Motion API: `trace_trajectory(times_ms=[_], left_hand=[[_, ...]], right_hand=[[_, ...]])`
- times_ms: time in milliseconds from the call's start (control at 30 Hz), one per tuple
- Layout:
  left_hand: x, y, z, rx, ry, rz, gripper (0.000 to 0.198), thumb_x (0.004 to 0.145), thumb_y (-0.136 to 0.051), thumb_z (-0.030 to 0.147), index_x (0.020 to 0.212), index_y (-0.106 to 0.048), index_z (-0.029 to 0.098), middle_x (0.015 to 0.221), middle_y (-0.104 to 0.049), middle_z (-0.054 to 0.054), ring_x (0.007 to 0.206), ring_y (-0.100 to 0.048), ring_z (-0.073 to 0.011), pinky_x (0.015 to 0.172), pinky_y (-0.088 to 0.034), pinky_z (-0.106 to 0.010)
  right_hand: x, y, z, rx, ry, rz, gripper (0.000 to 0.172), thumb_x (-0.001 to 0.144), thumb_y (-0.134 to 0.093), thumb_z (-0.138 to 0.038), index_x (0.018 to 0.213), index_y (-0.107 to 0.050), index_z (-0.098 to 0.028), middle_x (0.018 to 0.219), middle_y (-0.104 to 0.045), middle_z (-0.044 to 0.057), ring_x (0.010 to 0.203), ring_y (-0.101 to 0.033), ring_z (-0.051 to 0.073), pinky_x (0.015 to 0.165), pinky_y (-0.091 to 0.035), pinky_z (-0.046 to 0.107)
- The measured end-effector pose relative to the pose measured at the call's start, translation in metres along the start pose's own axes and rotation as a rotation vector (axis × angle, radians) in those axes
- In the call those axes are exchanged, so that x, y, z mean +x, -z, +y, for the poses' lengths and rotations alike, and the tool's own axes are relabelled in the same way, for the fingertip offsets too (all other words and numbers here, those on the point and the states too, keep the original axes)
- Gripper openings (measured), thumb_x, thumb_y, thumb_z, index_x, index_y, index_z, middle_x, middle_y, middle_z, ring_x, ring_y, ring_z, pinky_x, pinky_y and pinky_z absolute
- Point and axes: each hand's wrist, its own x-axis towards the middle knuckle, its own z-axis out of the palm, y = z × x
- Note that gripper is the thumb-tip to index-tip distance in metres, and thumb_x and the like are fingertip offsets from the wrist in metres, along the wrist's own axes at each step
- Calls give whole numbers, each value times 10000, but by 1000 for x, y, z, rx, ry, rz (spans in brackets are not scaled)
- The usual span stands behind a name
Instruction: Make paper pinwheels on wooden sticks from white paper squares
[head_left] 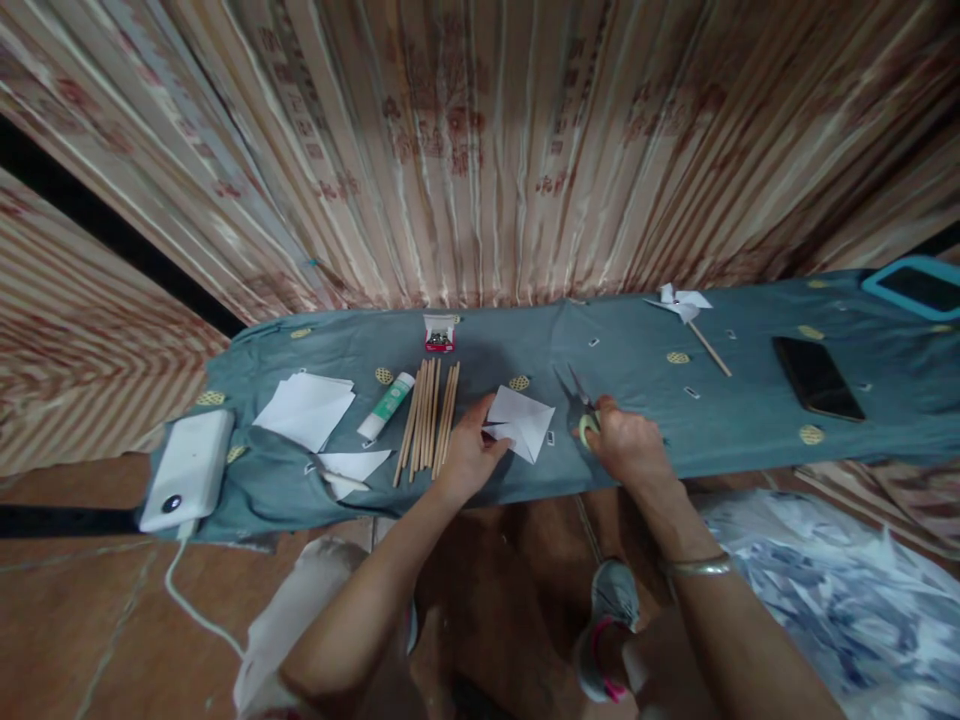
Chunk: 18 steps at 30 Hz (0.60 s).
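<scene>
My left hand (pixel 472 450) pinches the left edge of a white paper square (pixel 523 418), which has slits cut into it and lies low over the cloth. To its right, my right hand (pixel 626 440) grips the yellow-green handles of a pair of scissors (pixel 583 392). The blades point away from me, spread apart and clear of the paper. Just left of my left hand lie several thin wooden sticks (pixel 425 415) in a loose bundle. Beyond them stands a small open red box (pixel 440 336) with tiny metal pieces inside.
A green-cloth-covered narrow table (pixel 622 335) holds a glue stick (pixel 386 406), white paper sheets (pixel 306 408), paper scraps (pixel 352 470), a power bank (pixel 187 470) with a cable, a paper pinwheel (pixel 681 303) on a stick, and a black phone (pixel 817 377). A curtain (pixel 465 150) hangs behind.
</scene>
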Motion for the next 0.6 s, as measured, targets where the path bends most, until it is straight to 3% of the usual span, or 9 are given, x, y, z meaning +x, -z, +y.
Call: trace_trajectory(times_ms=[133,300,400,533,600], left_hand=[[-14,9,2,286,-199,39,522,743,-658,143,1251,-540,172,1438,-418,-153,1297,-435,-303,1064,-387,-500],[-21,24,9,383,-306,1,327,818,-595,180,1145,-610,184,1287,-550,-123,1200,-510,-264,1034,-422,-463],[-16,50,5,417,-290,94,295,826,-580,185,1117,-628,176,1213,-585,-114,1156,-530,-253,1030,-419,-442],[-8,99,-15,567,-151,270,383,797,-600,194,1179,-594,177,1198,-592,-114,1149,-517,-277,1015,-412,-447],[-7,118,-27,670,-56,261,464,791,-629,254,1234,-553,140,1189,-600,-146,1125,-524,-306,997,-411,-462]], right_hand=[[7,3,-2,-20,-6,-37,345,853,-570,-393,1011,-587,-87,816,-709,207,813,-698,331,664,-448,343],[14,6,-2,1,-41,-73,333,858,-556,-403,985,-610,-100,814,-711,215,836,-696,345,657,-454,352],[18,4,0,8,-27,-57,294,866,-533,-380,966,-626,-119,819,-715,204,806,-697,329,640,-442,346],[20,0,4,-17,-32,-22,286,878,-506,-382,927,-661,-147,785,-714,187,761,-695,322,611,-423,343],[20,-1,4,-12,-35,-29,284,875,-517,-384,907,-679,-153,772,-711,183,747,-693,319,609,-422,345]])
